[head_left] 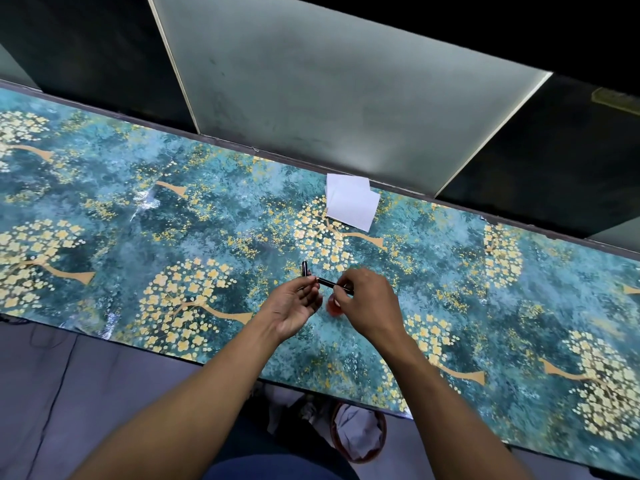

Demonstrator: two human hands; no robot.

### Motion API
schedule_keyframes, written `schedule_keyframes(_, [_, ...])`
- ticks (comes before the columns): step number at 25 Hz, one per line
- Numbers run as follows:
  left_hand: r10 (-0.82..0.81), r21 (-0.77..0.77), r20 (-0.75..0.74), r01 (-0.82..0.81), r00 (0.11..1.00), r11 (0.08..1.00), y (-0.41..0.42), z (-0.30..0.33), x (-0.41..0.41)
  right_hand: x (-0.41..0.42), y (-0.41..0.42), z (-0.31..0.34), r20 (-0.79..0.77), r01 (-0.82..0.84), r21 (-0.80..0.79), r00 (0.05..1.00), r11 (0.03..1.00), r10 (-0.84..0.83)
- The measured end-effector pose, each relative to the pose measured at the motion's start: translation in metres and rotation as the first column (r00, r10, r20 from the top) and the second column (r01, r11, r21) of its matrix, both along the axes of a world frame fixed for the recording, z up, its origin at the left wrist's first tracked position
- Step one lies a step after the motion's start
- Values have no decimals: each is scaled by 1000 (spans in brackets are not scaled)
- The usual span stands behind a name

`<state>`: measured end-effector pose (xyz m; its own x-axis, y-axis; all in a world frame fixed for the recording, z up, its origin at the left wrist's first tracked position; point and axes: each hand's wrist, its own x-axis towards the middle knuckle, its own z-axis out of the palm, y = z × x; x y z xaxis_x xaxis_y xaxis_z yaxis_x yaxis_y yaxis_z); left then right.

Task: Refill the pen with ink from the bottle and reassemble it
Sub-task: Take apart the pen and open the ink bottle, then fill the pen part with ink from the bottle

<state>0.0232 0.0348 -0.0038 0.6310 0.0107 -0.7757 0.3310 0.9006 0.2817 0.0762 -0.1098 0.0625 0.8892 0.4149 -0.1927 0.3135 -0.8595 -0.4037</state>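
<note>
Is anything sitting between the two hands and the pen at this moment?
Nothing visible. Both the left hand and right hand already pinch the black pen above the table. The white tissues lie well beyond.

The table (pixel 145 216) wears a glossy printed covering that catches glare and wrinkles in places. The pen (pixel 334 285) looks like smooth, shiny black plastic. White paper napkins (pixel 351 202) lie matt and faintly textured. The panel (pixel 311 81) behind looks dull and smudged.

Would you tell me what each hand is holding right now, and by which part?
Right hand pinches the black pen barrel near its right end. Left hand fingertips grip another dark pen part; where exactly cannot be told.
</note>
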Motion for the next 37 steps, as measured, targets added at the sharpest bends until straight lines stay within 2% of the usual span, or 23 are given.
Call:
schedule_keyframes(7, [45,18,58,-46,997,999,10,-7,-1,-4,-4,-6,-56,35,34,998,999,-33])
schedule_keyframes(13, [-14,53,164,5,986,999,14,-6,-6,-7,-6,-10,-78,45,29,996,999,-43])
schedule_keyframes(16, [-43,127,117,28,992,991,16,-6,-6,-15,-6,-13,-118,50,20,992,999,-47])
schedule_keyframes(20, [16,177,24,-20,1000,984,24,-9,-7,-30,-5,-24,-148,45,27,988,999,-41])
schedule_keyframes(25, [93,243,-68,-74,993,967,40,-18,-15,-51,1,-47,-103,-7,-105,995,994,-3])
schedule_keyframes(32, [69,281,-86,-43,994,959,43,-17,-25,-57,32,-74,-37,-156,-288,988,945,152])
schedule_keyframes(37, [-2,318,-92,31,996,948,42,-14,-27,-55,43,-84,-75,-149,-331,988,932,131])
